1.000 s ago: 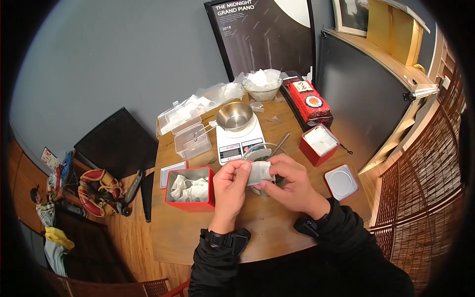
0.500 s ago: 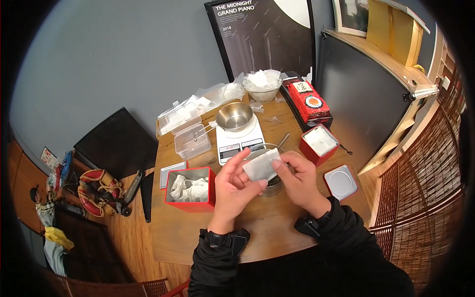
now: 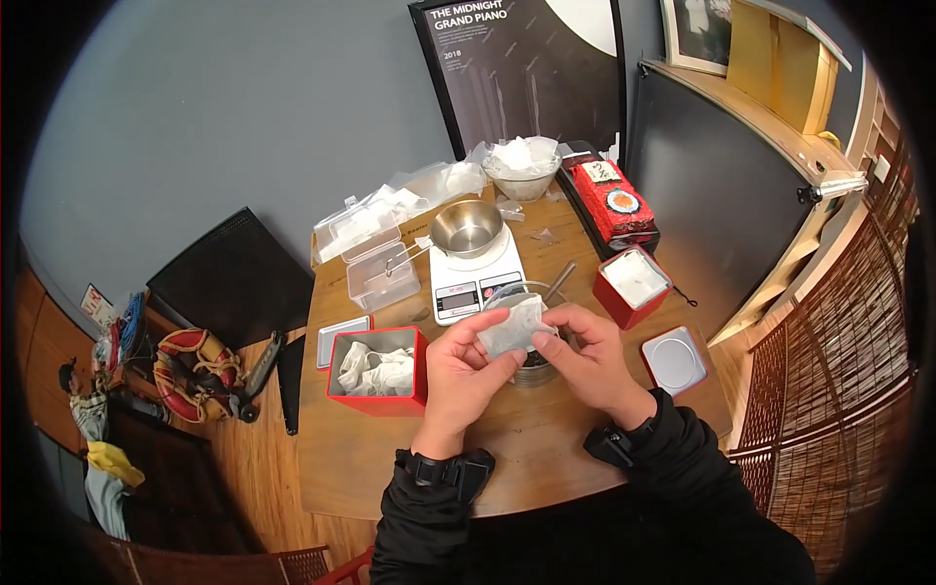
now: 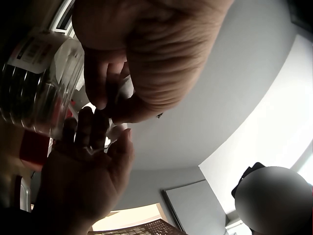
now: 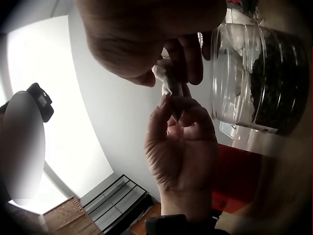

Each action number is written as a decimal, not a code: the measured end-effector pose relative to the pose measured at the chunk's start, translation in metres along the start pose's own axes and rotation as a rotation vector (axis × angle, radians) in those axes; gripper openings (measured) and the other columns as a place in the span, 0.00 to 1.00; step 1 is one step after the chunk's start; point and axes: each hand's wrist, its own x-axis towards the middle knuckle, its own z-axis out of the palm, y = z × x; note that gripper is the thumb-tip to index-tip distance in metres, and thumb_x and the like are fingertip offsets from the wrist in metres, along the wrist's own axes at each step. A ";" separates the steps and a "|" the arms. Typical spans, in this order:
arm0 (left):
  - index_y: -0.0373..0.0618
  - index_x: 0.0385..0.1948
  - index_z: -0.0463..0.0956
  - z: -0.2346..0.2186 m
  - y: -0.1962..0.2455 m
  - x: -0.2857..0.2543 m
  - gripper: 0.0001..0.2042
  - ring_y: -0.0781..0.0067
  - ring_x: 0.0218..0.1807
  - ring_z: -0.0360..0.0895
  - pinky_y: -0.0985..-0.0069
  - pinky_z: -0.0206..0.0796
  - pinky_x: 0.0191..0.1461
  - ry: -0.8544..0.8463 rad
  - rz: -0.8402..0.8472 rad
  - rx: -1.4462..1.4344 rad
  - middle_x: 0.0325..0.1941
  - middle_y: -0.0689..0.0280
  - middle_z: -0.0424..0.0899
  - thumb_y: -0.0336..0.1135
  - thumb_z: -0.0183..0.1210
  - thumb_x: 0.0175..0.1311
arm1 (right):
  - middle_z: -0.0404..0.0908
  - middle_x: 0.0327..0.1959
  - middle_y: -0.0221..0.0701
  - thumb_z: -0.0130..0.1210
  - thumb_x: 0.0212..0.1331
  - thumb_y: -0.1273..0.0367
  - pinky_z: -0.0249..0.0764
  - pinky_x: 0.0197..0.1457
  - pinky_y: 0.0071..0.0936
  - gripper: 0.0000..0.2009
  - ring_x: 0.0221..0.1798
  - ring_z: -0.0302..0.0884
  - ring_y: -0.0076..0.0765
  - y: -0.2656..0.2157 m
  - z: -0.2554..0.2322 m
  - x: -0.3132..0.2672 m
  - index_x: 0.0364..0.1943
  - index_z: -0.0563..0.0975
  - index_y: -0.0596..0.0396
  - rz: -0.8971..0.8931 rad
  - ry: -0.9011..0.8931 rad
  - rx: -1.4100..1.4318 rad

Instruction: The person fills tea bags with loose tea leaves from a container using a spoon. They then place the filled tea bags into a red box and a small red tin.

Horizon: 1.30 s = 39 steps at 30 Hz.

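A small white mesh tea bag [image 3: 505, 336] is held between both hands above a clear jar. My left hand [image 3: 456, 382] pinches its lower left part between thumb and fingers. At the upper right edge my right hand [image 3: 595, 363] grips it with thumb and forefinger. In the right wrist view the bag [image 5: 168, 81] looks thin and crumpled between the fingertips. Beneath and beyond the hands stands the clear ribbed jar [image 5: 279, 78], holding dark loose leaves; a spoon handle [image 3: 561, 280] sticks up from it in the head view.
Left of the hands, a red tin [image 3: 375, 405] holds several white bags. Behind the jar, a steel pan [image 3: 466, 229] sits on a white scale [image 3: 458, 312]. A second red tin [image 3: 632, 304], a lid [image 3: 675, 361] and a red packet [image 3: 619, 210] are on the right.
The bag has turned from upright to slanted, and the left fingers, spread half a second ago, have closed in on it. The right grip has shifted slightly along its upper edge.
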 end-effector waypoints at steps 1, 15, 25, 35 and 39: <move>0.34 0.55 0.75 -0.002 -0.001 0.000 0.22 0.88 0.33 0.79 0.90 0.69 0.34 -0.001 0.001 0.015 0.38 0.63 0.86 0.15 0.64 0.56 | 0.79 0.33 0.25 0.60 0.63 0.73 0.70 0.42 0.19 0.05 0.37 0.73 0.17 0.000 0.001 0.000 0.37 0.77 0.59 -0.002 0.005 -0.017; 0.36 0.57 0.73 0.002 -0.003 0.000 0.25 0.86 0.28 0.78 0.87 0.69 0.31 -0.001 -0.082 -0.087 0.31 0.69 0.82 0.16 0.64 0.55 | 0.79 0.29 0.27 0.63 0.61 0.73 0.69 0.35 0.21 0.05 0.32 0.73 0.20 -0.024 0.003 0.003 0.37 0.79 0.59 -0.128 0.095 -0.201; 0.35 0.62 0.68 0.002 -0.007 0.000 0.27 0.74 0.43 0.82 0.77 0.77 0.43 -0.136 -0.082 -0.254 0.52 0.56 0.81 0.13 0.60 0.58 | 0.80 0.29 0.27 0.59 0.65 0.72 0.68 0.35 0.20 0.05 0.31 0.72 0.18 -0.031 0.001 0.006 0.38 0.79 0.61 -0.038 0.144 -0.103; 0.34 0.59 0.71 0.002 -0.005 0.000 0.26 0.77 0.40 0.83 0.79 0.77 0.42 -0.069 -0.043 -0.207 0.44 0.60 0.83 0.15 0.63 0.56 | 0.76 0.34 0.23 0.55 0.68 0.72 0.67 0.41 0.18 0.04 0.37 0.70 0.15 -0.023 -0.002 0.003 0.39 0.75 0.60 0.111 0.012 0.162; 0.34 0.58 0.73 0.001 -0.005 -0.001 0.25 0.79 0.36 0.82 0.82 0.76 0.40 -0.041 -0.048 -0.170 0.38 0.62 0.84 0.16 0.64 0.56 | 0.77 0.34 0.23 0.56 0.67 0.73 0.67 0.41 0.18 0.04 0.38 0.70 0.15 -0.020 -0.006 0.002 0.38 0.76 0.59 0.112 -0.052 0.159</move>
